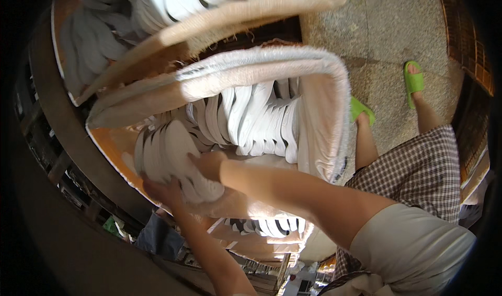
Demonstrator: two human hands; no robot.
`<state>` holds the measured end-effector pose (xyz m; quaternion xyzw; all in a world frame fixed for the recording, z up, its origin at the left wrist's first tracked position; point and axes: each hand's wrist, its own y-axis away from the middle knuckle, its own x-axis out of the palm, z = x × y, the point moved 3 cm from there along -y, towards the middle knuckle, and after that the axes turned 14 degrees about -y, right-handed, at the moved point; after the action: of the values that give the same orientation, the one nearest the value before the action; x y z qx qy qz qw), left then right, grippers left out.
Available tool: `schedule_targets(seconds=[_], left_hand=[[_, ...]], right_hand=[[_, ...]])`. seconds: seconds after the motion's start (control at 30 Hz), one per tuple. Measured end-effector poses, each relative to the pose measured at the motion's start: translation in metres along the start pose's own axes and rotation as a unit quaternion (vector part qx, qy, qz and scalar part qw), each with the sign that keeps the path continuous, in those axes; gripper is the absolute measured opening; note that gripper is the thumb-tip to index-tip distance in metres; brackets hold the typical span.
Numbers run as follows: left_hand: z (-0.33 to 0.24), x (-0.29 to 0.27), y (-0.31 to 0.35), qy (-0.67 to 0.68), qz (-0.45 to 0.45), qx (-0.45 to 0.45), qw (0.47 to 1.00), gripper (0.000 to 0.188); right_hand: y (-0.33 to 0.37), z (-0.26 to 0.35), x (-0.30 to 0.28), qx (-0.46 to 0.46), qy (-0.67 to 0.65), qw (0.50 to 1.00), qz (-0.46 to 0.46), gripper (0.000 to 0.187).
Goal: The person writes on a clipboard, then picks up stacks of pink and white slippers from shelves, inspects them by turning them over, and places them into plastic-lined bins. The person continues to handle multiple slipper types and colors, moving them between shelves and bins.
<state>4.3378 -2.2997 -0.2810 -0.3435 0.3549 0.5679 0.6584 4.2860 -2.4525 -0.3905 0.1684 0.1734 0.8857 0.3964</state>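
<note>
A stack of white shoe soles [166, 148], standing on edge side by side, is at the left end of a cloth-lined bin [327, 123]. My left hand [163, 190] is closed around the near lower side of this stack. From the right, my right hand [206, 165] grips the same stack, its fingers partly hidden against the soles. More white soles [251, 118] lie packed in rows in the middle of the bin, just beyond my right hand.
Another padded bin [251, 8] full of white soles stands at the far side. Nearer, a smaller bin [261, 244] holds white and black pieces. A dark metal frame [78, 139] runs along the left. Green slippers [413, 82] are on the stone floor [387, 35] at right.
</note>
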Motion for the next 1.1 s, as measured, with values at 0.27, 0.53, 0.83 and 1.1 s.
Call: schedule_targets(seconds=[0.27,0.53,0.83,1.1], left_hand=[[-0.014,0.196,0.072,0.281,0.247,-0.027,0.927,0.121],[-0.036,0.131,0.066,0.304,0.206,-0.058,0.928,0.1],[-0.206,-0.2,0.238,0.356,0.069,0.106,0.926,0.069],[-0.079,-0.506,0.223,0.452,-0.022,0.199,0.869,0.045]], right_hand=[[0.001,-0.086,0.013,-0.01,0.182,0.983,0.038,0.021],[0.101,-0.032,-0.007,-0.139,-0.001,0.982,-0.127,0.012],[0.369,-0.027,-0.061,-0.003,-0.019,0.998,-0.067,0.02],[0.499,0.056,-0.093,0.0,0.064,0.979,-0.191,0.041]])
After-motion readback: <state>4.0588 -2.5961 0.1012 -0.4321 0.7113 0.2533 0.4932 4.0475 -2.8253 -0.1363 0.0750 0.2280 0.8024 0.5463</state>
